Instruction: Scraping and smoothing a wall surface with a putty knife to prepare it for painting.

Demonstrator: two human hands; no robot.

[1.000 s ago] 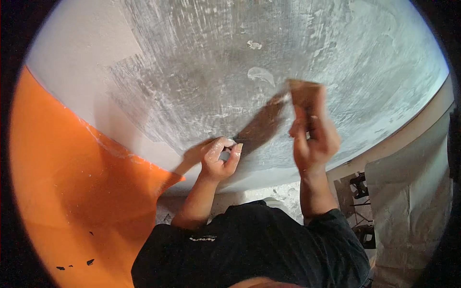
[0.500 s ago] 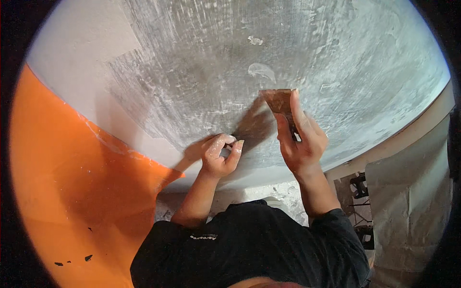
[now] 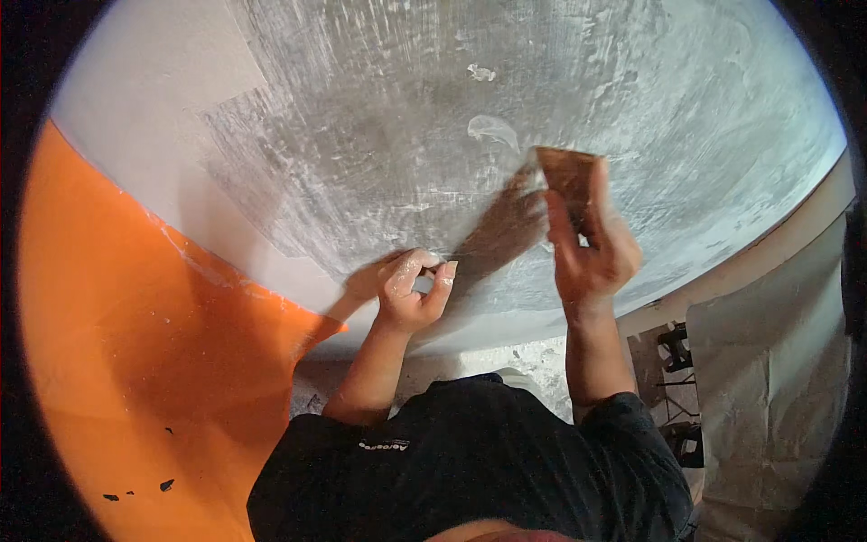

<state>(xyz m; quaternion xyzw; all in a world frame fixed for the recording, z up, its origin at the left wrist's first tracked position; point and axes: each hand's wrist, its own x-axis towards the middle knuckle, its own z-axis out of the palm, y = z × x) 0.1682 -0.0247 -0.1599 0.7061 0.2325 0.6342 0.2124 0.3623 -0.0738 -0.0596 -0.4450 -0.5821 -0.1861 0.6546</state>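
My right hand (image 3: 589,255) grips a wide, flat brown blade (image 3: 567,172), like a putty knife, held against or just over a streaky grey plastered surface (image 3: 379,108) that curves across the upper view. My left hand (image 3: 415,294), dusted with white, is curled at the lower edge of that surface, thumb and index finger close together; what they hold, if anything, I cannot make out. The blade and my right hand cast a shadow down to the left. Pale smeared patches show above the blade.
An orange painted surface (image 3: 126,343) with small dark marks fills the lower left, bordering the plaster. At lower right hangs a grey sheet (image 3: 759,361), with dark metal equipment (image 3: 677,352) beside it. A speckled pale floor (image 3: 537,366) shows beyond my dark shirt.
My right hand and the blade moved left and down half a second ago, and are now back up and to the right. My left hand has barely moved.
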